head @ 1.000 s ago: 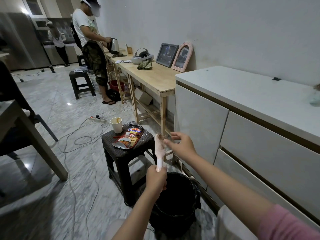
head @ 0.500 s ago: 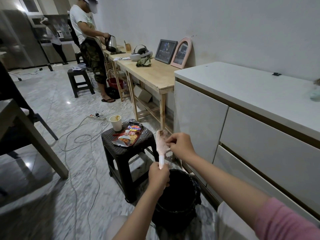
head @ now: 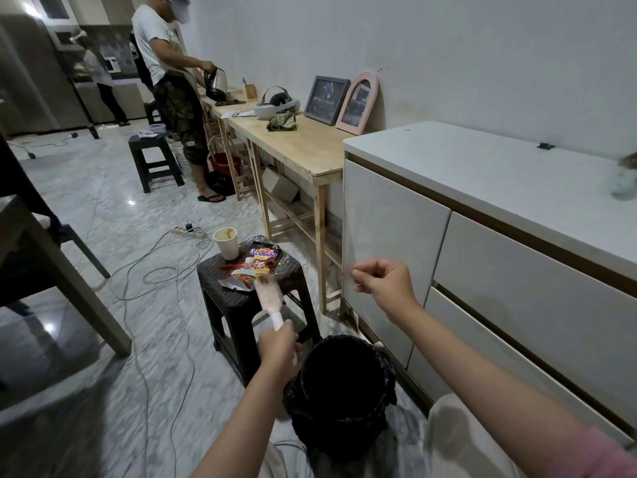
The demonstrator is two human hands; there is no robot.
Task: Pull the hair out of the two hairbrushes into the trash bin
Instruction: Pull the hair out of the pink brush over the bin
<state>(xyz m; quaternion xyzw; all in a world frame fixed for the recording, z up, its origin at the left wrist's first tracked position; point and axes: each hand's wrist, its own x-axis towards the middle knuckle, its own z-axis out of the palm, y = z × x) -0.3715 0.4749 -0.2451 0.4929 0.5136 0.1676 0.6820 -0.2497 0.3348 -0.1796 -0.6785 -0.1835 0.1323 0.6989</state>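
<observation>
My left hand (head: 279,350) grips the white handle of a pink hairbrush (head: 270,294), which tilts up and to the left with dark hair at its tip. The black trash bin (head: 386,370) stands on the floor just below and right of that hand. My right hand (head: 382,284) is raised to the right of the brush, apart from it, in front of the white cabinet (head: 389,229). Its thumb and forefinger are pinched together; I see no strands between them. A blurred pale green object (head: 624,182) with something brown on it lies on the cabinet top at the far right.
A dark stool (head: 241,305) behind the brush carries a paper cup (head: 225,243) and a snack packet (head: 255,267). Cables (head: 165,270) trail over the marble floor. A wooden table (head: 303,146) lines the wall, with a person (head: 172,98) holding a kettle at it. A table leg (head: 76,288) stands at left.
My right hand has left the brush bristles and moved up and to the right, fingers pinched. The brush has tilted down to the left with my left hand.
</observation>
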